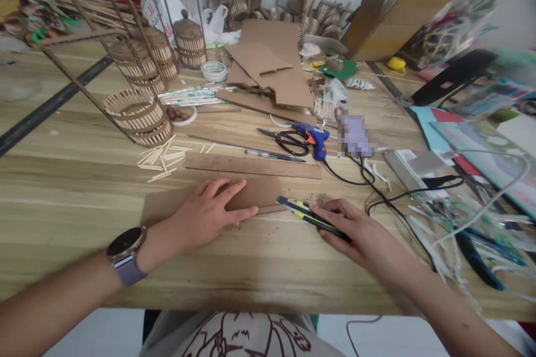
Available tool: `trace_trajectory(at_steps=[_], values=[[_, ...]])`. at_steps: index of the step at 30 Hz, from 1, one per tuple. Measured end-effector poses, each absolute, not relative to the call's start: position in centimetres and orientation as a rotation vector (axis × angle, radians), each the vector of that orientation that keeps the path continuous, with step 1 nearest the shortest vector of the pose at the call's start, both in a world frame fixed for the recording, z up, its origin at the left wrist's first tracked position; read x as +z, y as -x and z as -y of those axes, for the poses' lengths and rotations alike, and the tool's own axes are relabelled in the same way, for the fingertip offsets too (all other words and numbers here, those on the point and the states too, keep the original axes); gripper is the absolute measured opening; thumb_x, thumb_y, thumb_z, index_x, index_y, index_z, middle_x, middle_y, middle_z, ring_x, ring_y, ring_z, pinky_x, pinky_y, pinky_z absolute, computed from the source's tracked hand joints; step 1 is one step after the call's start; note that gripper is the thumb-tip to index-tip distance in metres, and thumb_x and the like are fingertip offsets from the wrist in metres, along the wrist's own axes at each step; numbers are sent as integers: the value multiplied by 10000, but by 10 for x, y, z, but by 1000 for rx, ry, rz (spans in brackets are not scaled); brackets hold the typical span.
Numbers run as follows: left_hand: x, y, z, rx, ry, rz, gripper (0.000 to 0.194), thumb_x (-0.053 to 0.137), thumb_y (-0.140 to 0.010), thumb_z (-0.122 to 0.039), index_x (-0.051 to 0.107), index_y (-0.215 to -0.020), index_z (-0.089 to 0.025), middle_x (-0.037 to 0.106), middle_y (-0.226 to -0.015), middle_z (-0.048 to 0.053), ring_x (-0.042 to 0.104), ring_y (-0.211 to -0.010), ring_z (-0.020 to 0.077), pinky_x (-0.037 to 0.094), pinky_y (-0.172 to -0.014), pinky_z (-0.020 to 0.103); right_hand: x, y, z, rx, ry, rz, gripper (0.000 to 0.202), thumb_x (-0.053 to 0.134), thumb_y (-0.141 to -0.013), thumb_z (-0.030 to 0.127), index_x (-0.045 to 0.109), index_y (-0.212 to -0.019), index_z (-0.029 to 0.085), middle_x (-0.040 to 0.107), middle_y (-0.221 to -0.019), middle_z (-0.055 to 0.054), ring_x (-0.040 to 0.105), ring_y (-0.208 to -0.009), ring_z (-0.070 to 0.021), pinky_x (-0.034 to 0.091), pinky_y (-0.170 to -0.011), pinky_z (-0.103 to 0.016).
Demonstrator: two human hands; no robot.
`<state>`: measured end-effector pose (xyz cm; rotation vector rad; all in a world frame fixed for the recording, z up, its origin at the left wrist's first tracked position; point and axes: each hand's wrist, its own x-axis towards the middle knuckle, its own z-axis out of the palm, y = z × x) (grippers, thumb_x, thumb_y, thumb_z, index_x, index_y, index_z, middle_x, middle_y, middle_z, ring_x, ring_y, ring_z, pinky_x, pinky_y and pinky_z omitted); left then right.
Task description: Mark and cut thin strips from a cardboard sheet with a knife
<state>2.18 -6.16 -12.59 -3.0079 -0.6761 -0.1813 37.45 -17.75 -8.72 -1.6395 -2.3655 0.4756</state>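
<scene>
My left hand (209, 209) lies with fingers spread on a brown cardboard piece (262, 189) near the table's front edge. A black and yellow utility knife (305, 215) is gripped in my right hand (345, 226), its tip at the right end of that cardboard. Just behind the piece lies a narrow cardboard strip (255, 166). Beyond the strip are a pen (274, 155), black-handled scissors (293, 142) and a blue glue gun (316, 138). Short wooden sticks (161, 162) are scattered to the left of the strip.
Slatted baskets with tall handles (140, 117) stand at the left. Larger cardboard sheets (272, 67) and a tape roll (213, 71) lie farther back. Black cables (389, 206) and a power strip (410, 173) are at the right. An open carton (387, 25) stands behind.
</scene>
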Motion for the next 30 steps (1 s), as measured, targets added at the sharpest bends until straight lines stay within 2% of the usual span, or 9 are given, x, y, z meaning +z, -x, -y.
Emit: trace_trajectory(at_steps=[7, 13, 18, 20, 25, 30], values=[[-123, -26, 64, -223, 3015, 693, 460, 463, -1069, -364, 448, -1505, -510, 400, -1580, 78, 467, -1265, 332, 440, -1007, 460, -87, -382, 177, 523, 1640, 2388, 459, 505, -991, 281, 589, -1442, 299, 650, -1186, -114, 700, -1037, -222, 603, -887, -352], [-127, -25, 64, -194, 2998, 705, 496, 480, -1061, -356, 409, -1522, -523, 371, -1592, 76, 450, -1274, 338, 446, -1004, 466, -87, -383, 180, 503, 1642, 2409, 447, 497, -993, 286, 601, -1428, 293, 648, -1151, -107, 706, -992, -214, 608, -866, -350], [-127, -25, 64, -223, 3030, 698, 462, 472, -1068, -373, 444, -1509, -506, 368, -1601, 66, 451, -1274, 328, 432, -1026, 458, -88, -383, 185, 400, 1685, 2423, 458, 497, -998, 301, 582, -1449, 310, 649, -1148, -99, 711, -954, -214, 616, -805, -335], [-128, -25, 63, -255, 3022, 680, 455, 469, -1069, -364, 458, -1509, -479, 387, -1587, 86, 451, -1268, 332, 440, -1019, 474, -89, -383, 184, 369, 1672, 2435, 445, 501, -999, 298, 598, -1432, 306, 650, -1150, -101, 710, -967, -216, 616, -815, -337], [-132, -25, 63, -315, 3025, 674, 418, 454, -1075, -401, 551, -1466, -290, 469, -1544, 123, 423, -1283, 336, 437, -1043, 496, -90, -383, 172, 357, 1647, 2437, 446, 506, -995, 272, 601, -1430, 294, 654, -1205, -115, 698, -1051, -231, 614, -866, -359], [-131, -24, 64, -403, 3036, 692, 327, 482, -1068, -374, 662, -1326, -285, 511, -1509, 114, 434, -1283, 329, 449, -1046, 508, -88, -392, 164, 435, 1589, 2448, 455, 511, -990, 270, 604, -1432, 322, 658, -1226, -110, 684, -1102, -231, 593, -931, -375]])
